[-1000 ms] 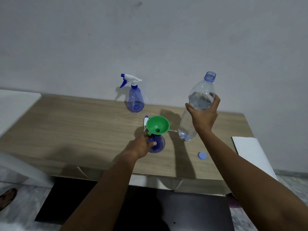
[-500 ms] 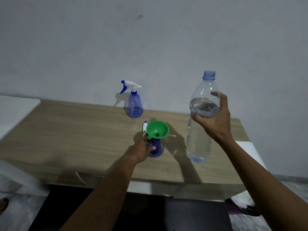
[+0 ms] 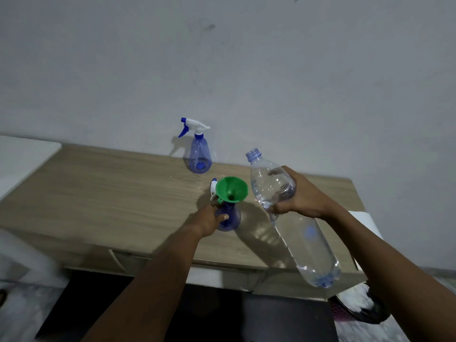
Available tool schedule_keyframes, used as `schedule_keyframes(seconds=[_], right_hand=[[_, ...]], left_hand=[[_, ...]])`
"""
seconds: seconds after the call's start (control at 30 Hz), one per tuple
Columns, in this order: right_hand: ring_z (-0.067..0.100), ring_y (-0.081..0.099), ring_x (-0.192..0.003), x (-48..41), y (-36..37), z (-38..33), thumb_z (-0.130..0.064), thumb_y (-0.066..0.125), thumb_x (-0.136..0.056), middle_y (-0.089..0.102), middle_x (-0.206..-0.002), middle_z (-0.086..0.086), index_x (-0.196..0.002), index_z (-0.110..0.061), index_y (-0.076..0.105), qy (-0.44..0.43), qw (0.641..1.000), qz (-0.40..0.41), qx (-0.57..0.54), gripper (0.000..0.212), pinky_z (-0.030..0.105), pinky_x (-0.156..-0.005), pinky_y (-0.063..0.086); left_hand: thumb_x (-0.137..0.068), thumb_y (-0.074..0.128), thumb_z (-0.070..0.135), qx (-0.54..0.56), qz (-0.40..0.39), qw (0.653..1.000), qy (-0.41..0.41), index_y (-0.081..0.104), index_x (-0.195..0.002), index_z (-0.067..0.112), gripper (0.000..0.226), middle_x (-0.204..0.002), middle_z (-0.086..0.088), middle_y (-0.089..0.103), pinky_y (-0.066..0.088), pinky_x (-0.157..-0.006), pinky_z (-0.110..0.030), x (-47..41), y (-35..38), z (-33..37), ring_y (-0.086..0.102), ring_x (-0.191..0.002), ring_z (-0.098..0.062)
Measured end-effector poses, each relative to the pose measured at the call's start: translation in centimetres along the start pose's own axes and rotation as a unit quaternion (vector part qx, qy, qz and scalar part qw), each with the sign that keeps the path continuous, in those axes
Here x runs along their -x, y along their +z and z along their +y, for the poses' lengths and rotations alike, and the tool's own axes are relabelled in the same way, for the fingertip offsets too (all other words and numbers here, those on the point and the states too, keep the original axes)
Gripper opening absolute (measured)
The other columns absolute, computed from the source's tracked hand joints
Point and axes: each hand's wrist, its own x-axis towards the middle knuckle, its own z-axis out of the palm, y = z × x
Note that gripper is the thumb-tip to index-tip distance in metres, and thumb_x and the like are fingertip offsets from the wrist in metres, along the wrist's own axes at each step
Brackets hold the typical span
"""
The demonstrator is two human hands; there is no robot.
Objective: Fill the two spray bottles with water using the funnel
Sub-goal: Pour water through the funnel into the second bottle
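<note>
A green funnel point(image 3: 231, 189) sits in the neck of a blue spray bottle point(image 3: 229, 218) on the wooden table point(image 3: 103, 193). My left hand point(image 3: 208, 219) grips that bottle's body. Its white spray head point(image 3: 213, 188) lies just behind the funnel. My right hand point(image 3: 299, 196) holds a large clear water bottle point(image 3: 303, 233), uncapped and lifted off the table, tilted with its mouth up and to the left, right of the funnel. A second blue spray bottle point(image 3: 198, 154), with its white trigger head on, stands at the back by the wall.
The blue cap point(image 3: 309, 232) of the water bottle shows through the bottle, lying on the table. A white sheet point(image 3: 362, 219) lies at the table's right end. Another white surface point(image 3: 22, 156) adjoins the table on the left. A dark mat lies on the floor below.
My right hand has lifted the water bottle off the table and tilted it, bringing its mouth leftward toward the funnel. My left hand still holds the spray bottle.
</note>
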Motion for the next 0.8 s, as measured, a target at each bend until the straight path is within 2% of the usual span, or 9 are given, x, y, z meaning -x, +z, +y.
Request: schedule_keyframes(seconds=[0.1,0.23,0.3,0.37,0.43,0.53,0.63,0.73,0.8], right_hand=[[0.029,0.075,-0.086,0.2,-0.1,0.1,-0.007,0.093,-0.059,0.07,-0.108,0.004,-0.118,-0.031,0.06,0.02,0.999,-0.034,0.002,0.071,0.05,-0.069,0.064],[0.034,0.075,-0.084,0.2,-0.2,0.2,-0.009,0.092,-0.058,0.073,-0.102,0.011,-0.119,-0.029,0.059,0.05,0.997,-0.058,0.018,0.072,0.052,-0.073,0.064],[0.03,0.076,-0.083,0.1,-0.3,0.3,-0.013,0.091,-0.057,0.074,-0.1,0.008,-0.12,-0.029,0.06,0.053,0.996,-0.064,0.034,0.072,0.053,-0.075,0.063],[0.018,0.075,-0.074,0.1,-0.3,0.4,-0.009,0.09,-0.061,0.076,-0.088,-0.001,-0.118,-0.028,0.06,0.058,0.994,-0.076,0.052,0.068,0.049,-0.077,0.063],[0.01,0.071,-0.066,0.3,-0.2,0.1,-0.007,0.089,-0.066,0.076,-0.081,-0.008,-0.118,-0.031,0.058,0.064,0.991,-0.097,0.067,0.065,0.042,-0.07,0.061],[0.018,0.075,-0.07,0.3,0.1,0.0,-0.006,0.089,-0.067,0.077,-0.089,0.005,-0.118,-0.032,0.059,0.08,0.988,-0.111,0.066,0.065,0.044,-0.066,0.06],[0.02,0.075,-0.072,0.2,0.1,0.0,-0.008,0.09,-0.066,0.074,-0.101,0.008,-0.119,-0.028,0.058,0.086,0.986,-0.123,0.068,0.065,0.034,-0.055,0.057],[0.019,0.074,-0.069,0.2,0.2,-0.1,-0.008,0.088,-0.069,0.077,-0.088,0.007,-0.122,-0.026,0.056,0.105,0.982,-0.142,0.072,0.065,0.035,-0.057,0.055],[0.018,0.074,-0.069,0.3,0.3,-0.1,-0.011,0.088,-0.069,0.078,-0.087,0.007,-0.124,-0.028,0.056,0.115,0.978,-0.154,0.079,0.066,0.033,-0.058,0.053]], left_hand=[[-0.094,0.067,0.022,0.009,-0.004,1.0,0.004,0.058,-0.134,0.019,0.041,-0.123,-0.009,0.068,0.047,-0.102,-0.042,-0.2,0.0,-0.2,0.062,-0.114,-0.029],[-0.091,0.067,0.029,-0.001,-0.016,1.0,0.003,0.059,-0.133,0.024,0.044,-0.119,-0.005,0.07,0.048,-0.101,-0.042,-0.9,0.1,-0.9,0.063,-0.11,-0.026],[-0.088,0.067,0.033,-0.003,-0.015,1.0,0.002,0.059,-0.132,0.025,0.046,-0.118,-0.004,0.07,0.048,-0.102,-0.045,-1.1,0.1,-1.2,0.063,-0.109,-0.026],[-0.091,0.067,0.03,-0.001,-0.016,1.0,0.006,0.059,-0.132,0.022,0.043,-0.118,-0.006,0.07,0.048,-0.101,-0.043,-1.2,0.1,-1.2,0.063,-0.11,-0.026],[-0.093,0.066,0.024,0.007,-0.018,1.0,0.01,0.059,-0.133,0.019,0.041,-0.12,-0.007,0.069,0.048,-0.1,-0.04,-1.1,0.1,-1.0,0.062,-0.111,-0.026],[-0.088,0.068,0.031,0.018,-0.022,1.0,0.004,0.06,-0.13,0.023,0.044,-0.118,-0.004,0.07,0.048,-0.102,-0.043,-1.3,0.3,-1.3,0.063,-0.11,-0.024],[-0.08,0.066,0.039,0.03,-0.022,0.999,0.0,0.061,-0.127,0.027,0.049,-0.114,-0.001,0.071,0.048,-0.102,-0.047,-2.1,0.6,-2.3,0.065,-0.107,-0.022],[-0.077,0.065,0.041,0.039,-0.023,0.999,-0.002,0.06,-0.128,0.029,0.052,-0.114,0.0,0.071,0.049,-0.103,-0.048,-2.5,0.7,-2.7,0.065,-0.108,-0.022],[-0.075,0.065,0.046,0.038,-0.028,0.999,-0.004,0.059,-0.127,0.034,0.054,-0.113,0.002,0.071,0.049,-0.102,-0.048,-3.5,1.1,-3.8,0.065,-0.107,-0.02]])
